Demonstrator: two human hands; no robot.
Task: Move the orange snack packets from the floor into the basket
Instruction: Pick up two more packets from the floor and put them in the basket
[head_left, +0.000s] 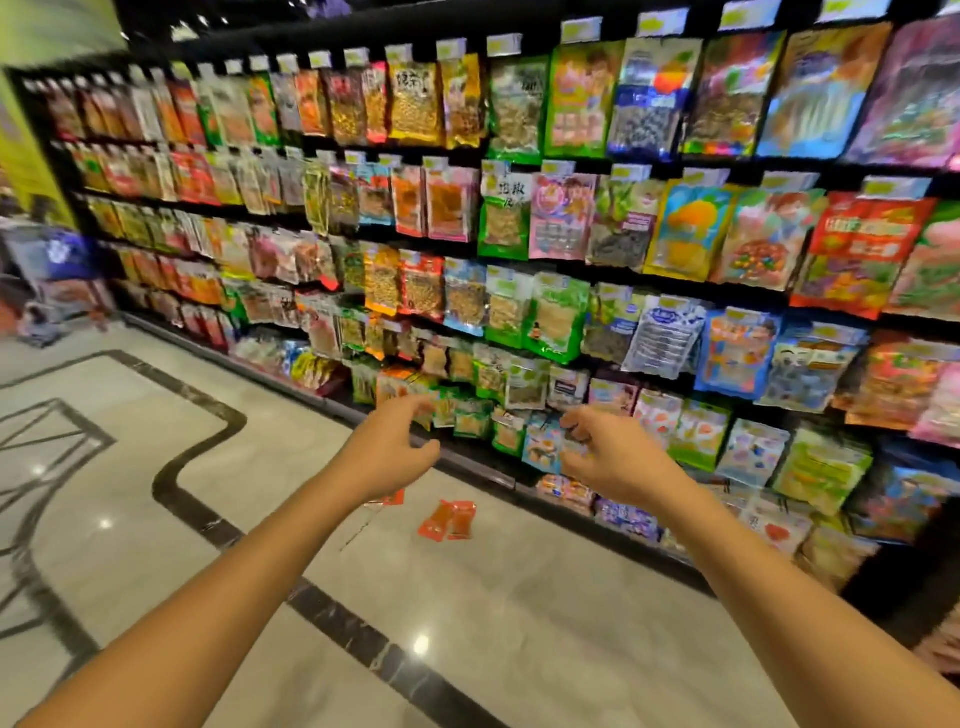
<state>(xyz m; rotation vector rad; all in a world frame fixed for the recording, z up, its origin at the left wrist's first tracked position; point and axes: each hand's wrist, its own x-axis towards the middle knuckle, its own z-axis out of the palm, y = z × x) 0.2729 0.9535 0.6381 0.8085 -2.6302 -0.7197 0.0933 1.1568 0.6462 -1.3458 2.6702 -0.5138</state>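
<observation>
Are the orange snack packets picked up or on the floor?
On the floor: orange packets lie flat on the tiles, both hands above them, empty.

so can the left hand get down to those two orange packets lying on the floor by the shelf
Probably yes. The left hand is empty and open, hovering above the pale marble floor, and nothing lies between it and the pair of small orange plastic snack packets. It would still have to drop lower.

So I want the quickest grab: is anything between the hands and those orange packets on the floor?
Nothing visible blocks them. Two orange packets lie together on bare floor, between the left hand and the right hand. Another orange packet peeks out from behind the left wrist. No basket is in view.
</observation>
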